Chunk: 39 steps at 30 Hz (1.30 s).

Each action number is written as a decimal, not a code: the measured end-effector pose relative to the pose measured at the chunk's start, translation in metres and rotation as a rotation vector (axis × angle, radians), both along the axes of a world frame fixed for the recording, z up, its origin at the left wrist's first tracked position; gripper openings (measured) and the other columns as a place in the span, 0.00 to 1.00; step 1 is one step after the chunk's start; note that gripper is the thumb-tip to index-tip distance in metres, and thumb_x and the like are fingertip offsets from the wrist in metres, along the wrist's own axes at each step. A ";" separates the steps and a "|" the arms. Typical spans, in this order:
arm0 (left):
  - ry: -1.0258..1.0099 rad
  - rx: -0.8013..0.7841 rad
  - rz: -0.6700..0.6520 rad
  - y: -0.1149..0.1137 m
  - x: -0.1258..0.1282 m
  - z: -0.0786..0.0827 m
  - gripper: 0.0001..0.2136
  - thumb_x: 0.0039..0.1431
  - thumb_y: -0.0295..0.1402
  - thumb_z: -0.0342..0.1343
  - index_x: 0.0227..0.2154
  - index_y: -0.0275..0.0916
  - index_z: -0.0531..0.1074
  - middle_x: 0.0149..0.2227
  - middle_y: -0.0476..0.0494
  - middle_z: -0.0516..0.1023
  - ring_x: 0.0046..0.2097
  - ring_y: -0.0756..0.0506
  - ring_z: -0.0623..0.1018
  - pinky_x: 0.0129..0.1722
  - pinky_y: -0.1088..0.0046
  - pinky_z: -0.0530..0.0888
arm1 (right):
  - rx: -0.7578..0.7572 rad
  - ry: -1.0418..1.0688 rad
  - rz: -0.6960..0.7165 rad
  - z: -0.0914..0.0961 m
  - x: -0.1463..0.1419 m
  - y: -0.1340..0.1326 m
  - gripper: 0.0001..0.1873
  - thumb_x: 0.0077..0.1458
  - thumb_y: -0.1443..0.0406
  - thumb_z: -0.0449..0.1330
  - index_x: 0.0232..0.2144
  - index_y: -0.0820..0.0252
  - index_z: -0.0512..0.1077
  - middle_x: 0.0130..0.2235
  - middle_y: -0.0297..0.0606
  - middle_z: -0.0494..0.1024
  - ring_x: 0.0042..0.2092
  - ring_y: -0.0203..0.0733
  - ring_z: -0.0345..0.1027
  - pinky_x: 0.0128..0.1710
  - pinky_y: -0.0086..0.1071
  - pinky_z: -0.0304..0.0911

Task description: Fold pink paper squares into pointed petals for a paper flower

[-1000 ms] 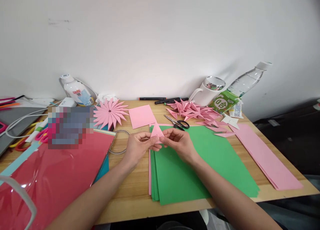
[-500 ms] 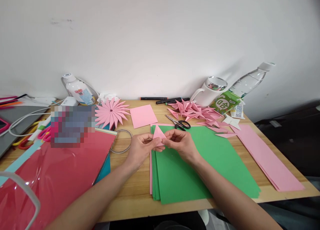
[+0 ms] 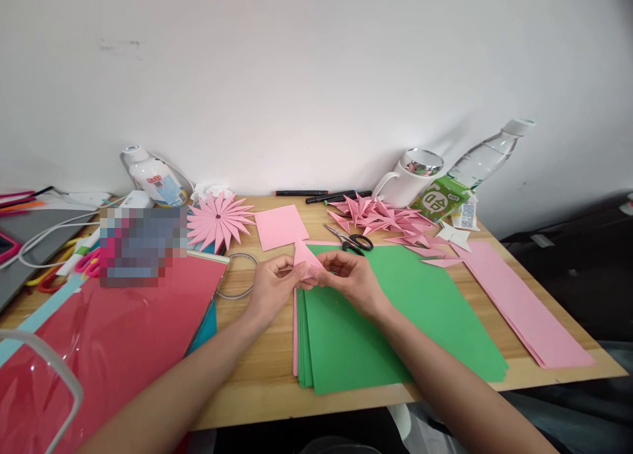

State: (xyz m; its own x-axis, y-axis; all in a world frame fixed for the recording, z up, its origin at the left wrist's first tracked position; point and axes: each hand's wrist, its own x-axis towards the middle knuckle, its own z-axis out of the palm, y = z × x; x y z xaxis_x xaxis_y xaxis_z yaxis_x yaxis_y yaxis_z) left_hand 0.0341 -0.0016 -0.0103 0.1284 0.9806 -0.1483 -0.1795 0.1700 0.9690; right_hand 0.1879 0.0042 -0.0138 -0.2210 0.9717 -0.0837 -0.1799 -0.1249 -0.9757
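Between my two hands is a small piece of folded pink paper (image 3: 306, 256), its pointed tip facing up and away from me. My left hand (image 3: 275, 281) pinches its left side, thumb on top. On the right side, my right hand (image 3: 355, 279) grips the paper with thumb and curled fingers. Both hands are over the left part of a stack of green paper (image 3: 380, 335). Just beyond lie black-handled scissors (image 3: 352, 240) and a square of pink paper (image 3: 281, 227). A pink folded-paper pinwheel shape (image 3: 218, 221) rests to the left.
Several pink folded points (image 3: 380, 215) are heaped behind the scissors, near a white mug (image 3: 413, 177), a green box (image 3: 440, 198) and a clear bottle (image 3: 489, 156). Pink strips (image 3: 529, 309) lie at right. A red plastic-covered packet (image 3: 123, 335) fills the left.
The folded pink paper has tilted, its tip now leaning to the left, and both hands have moved slightly left with it. The whole view has shifted a little.
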 end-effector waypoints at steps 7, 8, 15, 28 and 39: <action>0.077 0.055 -0.025 0.004 -0.001 0.002 0.10 0.43 0.35 0.64 0.22 0.33 0.73 0.21 0.48 0.74 0.24 0.50 0.73 0.23 0.76 0.71 | -0.028 -0.072 -0.017 0.000 0.003 0.000 0.16 0.33 0.58 0.71 0.21 0.63 0.73 0.20 0.31 0.73 0.22 0.31 0.63 0.24 0.27 0.61; 0.076 0.049 -0.037 0.005 -0.002 0.004 0.10 0.42 0.35 0.64 0.23 0.33 0.73 0.22 0.48 0.75 0.24 0.50 0.73 0.24 0.76 0.71 | -0.025 -0.072 -0.015 0.000 0.003 0.000 0.16 0.34 0.58 0.71 0.21 0.64 0.73 0.20 0.32 0.73 0.22 0.31 0.63 0.24 0.27 0.61; -0.164 -0.119 -0.070 0.008 -0.006 0.006 0.07 0.41 0.28 0.64 0.26 0.33 0.75 0.24 0.47 0.75 0.24 0.52 0.71 0.23 0.77 0.66 | 0.147 -0.065 -0.053 -0.003 0.002 0.001 0.15 0.39 0.57 0.69 0.25 0.60 0.71 0.23 0.32 0.73 0.24 0.34 0.66 0.26 0.30 0.65; -0.402 -0.301 -0.070 0.010 -0.007 0.011 0.05 0.37 0.21 0.61 0.21 0.33 0.74 0.19 0.48 0.74 0.21 0.53 0.69 0.19 0.79 0.64 | 0.819 -0.491 -0.162 0.001 0.006 -0.006 0.06 0.53 0.70 0.60 0.29 0.56 0.77 0.31 0.39 0.79 0.33 0.39 0.74 0.34 0.31 0.68; -0.431 -0.383 -0.029 0.011 -0.008 0.013 0.05 0.36 0.18 0.58 0.17 0.33 0.71 0.17 0.50 0.70 0.19 0.54 0.69 0.18 0.79 0.62 | 0.729 -0.535 -0.217 0.001 0.003 -0.011 0.05 0.52 0.65 0.61 0.35 0.54 0.73 0.29 0.39 0.80 0.31 0.42 0.75 0.32 0.36 0.70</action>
State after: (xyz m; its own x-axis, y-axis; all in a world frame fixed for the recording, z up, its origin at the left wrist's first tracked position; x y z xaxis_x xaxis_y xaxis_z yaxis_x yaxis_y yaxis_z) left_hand 0.0259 0.0094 0.0025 0.2821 0.8624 -0.4204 -0.5348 0.5051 0.6774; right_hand 0.1910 -0.0071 -0.0131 -0.1359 0.8399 0.5254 0.3688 0.5351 -0.7600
